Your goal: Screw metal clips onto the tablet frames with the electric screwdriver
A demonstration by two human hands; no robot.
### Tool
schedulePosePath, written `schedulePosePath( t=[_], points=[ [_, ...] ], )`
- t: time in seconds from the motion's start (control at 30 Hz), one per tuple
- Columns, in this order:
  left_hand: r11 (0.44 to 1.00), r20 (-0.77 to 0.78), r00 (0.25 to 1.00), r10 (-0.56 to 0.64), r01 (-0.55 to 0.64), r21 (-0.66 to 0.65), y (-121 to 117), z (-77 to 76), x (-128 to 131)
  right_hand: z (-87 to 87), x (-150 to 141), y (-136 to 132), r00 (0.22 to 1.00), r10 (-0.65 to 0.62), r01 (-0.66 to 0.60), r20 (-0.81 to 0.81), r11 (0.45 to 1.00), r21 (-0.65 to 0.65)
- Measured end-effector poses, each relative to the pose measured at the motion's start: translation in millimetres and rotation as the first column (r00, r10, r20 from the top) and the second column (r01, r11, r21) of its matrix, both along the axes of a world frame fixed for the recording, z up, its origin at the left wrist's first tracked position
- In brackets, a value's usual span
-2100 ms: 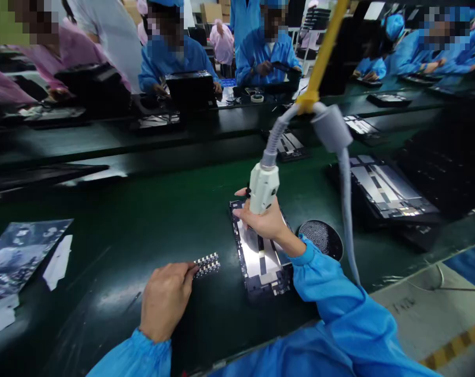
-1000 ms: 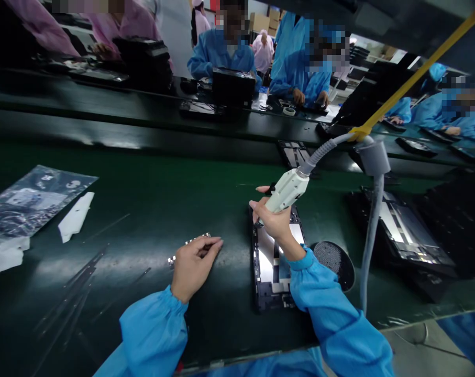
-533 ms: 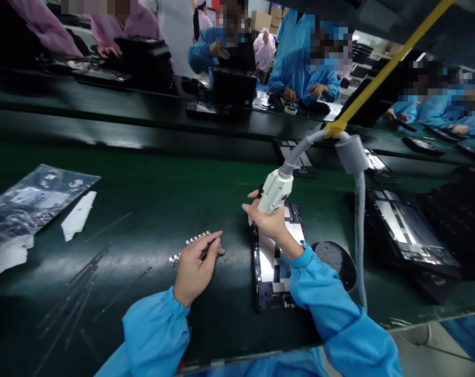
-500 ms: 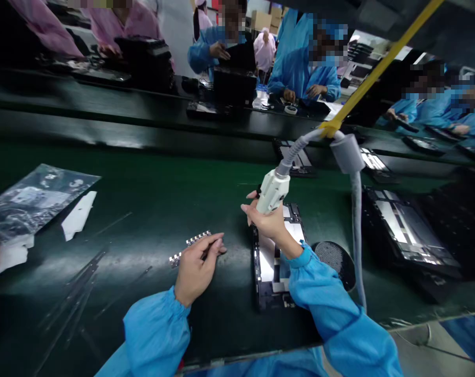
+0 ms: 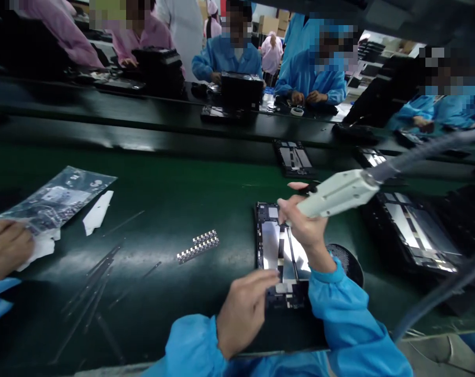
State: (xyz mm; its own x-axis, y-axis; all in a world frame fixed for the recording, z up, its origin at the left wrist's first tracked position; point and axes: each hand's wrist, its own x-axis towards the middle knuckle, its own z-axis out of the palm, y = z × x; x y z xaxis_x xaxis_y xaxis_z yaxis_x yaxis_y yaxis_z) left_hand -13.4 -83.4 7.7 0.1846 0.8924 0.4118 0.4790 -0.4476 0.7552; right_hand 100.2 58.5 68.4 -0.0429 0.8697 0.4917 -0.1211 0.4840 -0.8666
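Observation:
My right hand (image 5: 306, 222) is wrapped around a pale electric screwdriver (image 5: 339, 193), which is tilted over the opened tablet (image 5: 271, 243). The tool's tip is hidden by my fingers. My left hand (image 5: 243, 309) reaches over the tablet's lower left edge with its fingers stretched out and slightly blurred. Nothing shows in it, and I cannot tell whether it touches the tablet. Left of the tablet, a strip of small parts (image 5: 198, 247) lies on the green bench. Behind my right wrist, a round black dish (image 5: 345, 264) of tiny pieces is partly covered.
On the left, another person's hand (image 5: 7, 248) rests at a clear plastic bag (image 5: 72, 191) beside white paper scraps (image 5: 98, 212). Thin dark strips (image 5: 98, 277) lie nearby. Stacked tablets (image 5: 413, 230) stand at right, another tablet (image 5: 294, 157) farther back. The screwdriver's cable (image 5: 426, 154) crosses the right side.
My left hand has left the strip of small parts and moved right to the tablet. The screwdriver has swung from upright to leaning right. A neighbour's hand has come in at left.

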Motion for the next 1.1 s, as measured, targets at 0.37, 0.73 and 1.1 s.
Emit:
schedulePosePath(
  t=[0.37,0.73,1.1],
  points=[
    [0.935,-0.622,0.776,0.099,0.142,0.325,63.1,-35.2,-15.1,-17.0,63.2,-37.6,0.992,0.11,-0.093,0.056,0.962,-0.256],
    [0.934,-0.869,0.41,0.277,-0.328,0.143,258.5,22.3,-85.2,-29.6,51.2,-40.5,0.968,0.239,-0.209,0.072,0.934,-0.29],
    [0.997,-0.94,0.335,0.06,-0.07,0.039,327.4,23.2,67.2,-38.7,53.0,-42.9,0.901,0.391,-0.303,0.189,0.878,-0.372]
  ],
)
